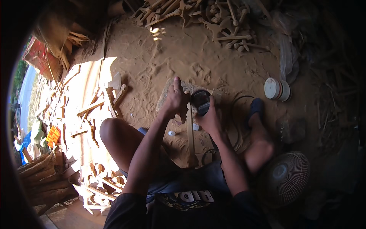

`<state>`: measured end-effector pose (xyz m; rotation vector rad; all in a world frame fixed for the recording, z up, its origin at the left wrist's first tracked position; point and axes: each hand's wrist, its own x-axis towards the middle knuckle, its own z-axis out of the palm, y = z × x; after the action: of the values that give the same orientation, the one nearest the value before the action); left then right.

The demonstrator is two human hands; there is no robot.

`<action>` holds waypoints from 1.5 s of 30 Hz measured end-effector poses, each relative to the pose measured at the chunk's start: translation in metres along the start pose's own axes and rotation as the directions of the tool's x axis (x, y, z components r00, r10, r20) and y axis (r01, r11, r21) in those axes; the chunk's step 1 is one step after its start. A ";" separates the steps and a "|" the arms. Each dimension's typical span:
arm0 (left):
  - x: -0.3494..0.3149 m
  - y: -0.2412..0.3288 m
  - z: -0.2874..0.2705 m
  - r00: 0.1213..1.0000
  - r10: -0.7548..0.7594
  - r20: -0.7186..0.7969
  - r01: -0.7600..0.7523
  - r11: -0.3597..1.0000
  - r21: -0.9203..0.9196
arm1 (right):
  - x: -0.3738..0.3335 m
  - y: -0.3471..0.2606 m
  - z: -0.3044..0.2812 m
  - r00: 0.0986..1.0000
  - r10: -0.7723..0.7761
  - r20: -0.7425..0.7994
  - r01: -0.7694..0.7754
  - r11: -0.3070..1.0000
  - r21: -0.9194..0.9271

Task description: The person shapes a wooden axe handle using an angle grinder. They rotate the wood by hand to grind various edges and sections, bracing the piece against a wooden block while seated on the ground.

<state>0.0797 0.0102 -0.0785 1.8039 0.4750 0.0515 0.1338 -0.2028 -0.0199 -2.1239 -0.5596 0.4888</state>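
My left hand (176,102) is closed at the upper end of a long, narrow wooden strip (191,141), with its thumb sticking up. The strip runs down toward my lap. Just right of it, my right hand (209,116) grips a dark, round-headed power tool (201,100); its exact kind is unclear. The tool's head is close beside the strip, and I cannot tell whether they touch. Behind both hands is a pale, dusty block (164,93). A small white round object (171,133) lies below my left hand.
Wooden pieces are heaped at the far side (228,32), with more wood pieces (103,101) on the sunlit left. A white tub (277,89) lies to the right, beyond a dark cable (237,114). A round fan (288,177) stands near my right leg. Sawdust-coloured ground (133,57) surrounds me.
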 end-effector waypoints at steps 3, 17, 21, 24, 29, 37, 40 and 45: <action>-0.007 0.018 -0.007 0.987 -0.141 -0.075 0.121 0.967 -0.224 | 0.000 -0.017 -0.006 1.000 -0.002 0.025 0.002 1.000 0.000; -0.021 0.075 -0.004 0.921 -0.369 -0.125 0.315 0.894 -0.317 | 0.001 -0.007 0.006 0.997 -0.060 -0.041 0.056 0.994 -0.090; -0.018 0.060 -0.002 0.949 -0.285 -0.137 0.232 0.922 -0.309 | 0.002 -0.012 0.006 1.000 -0.005 -0.011 0.003 0.990 -0.138; -0.016 0.051 -0.002 0.970 -0.193 -0.148 0.159 0.964 -0.213 | 0.004 -0.016 0.005 0.999 -0.028 -0.025 0.025 0.992 -0.121; -0.014 0.052 -0.003 0.916 -0.398 0.043 0.385 0.846 -0.370 | 0.016 -0.020 0.005 1.000 0.021 -0.010 -0.022 0.996 -0.091; -0.021 0.069 -0.009 0.950 -0.310 -0.044 0.289 0.921 -0.261 | 0.043 -0.036 0.008 1.000 -0.006 0.005 0.006 0.984 -0.176; -0.019 0.065 -0.002 0.957 -0.271 -0.099 0.242 0.941 -0.237 | 0.046 -0.046 0.008 0.994 0.105 0.014 -0.101 0.981 -0.166; -0.009 0.043 -0.005 0.967 -0.215 -0.138 0.199 0.973 -0.117 | 0.039 -0.038 0.010 0.996 0.087 0.004 -0.085 0.979 -0.183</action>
<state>0.0822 0.0028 -0.0346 1.6476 0.7537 0.0655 0.1527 -0.1551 0.0006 -2.3296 -0.5382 0.5152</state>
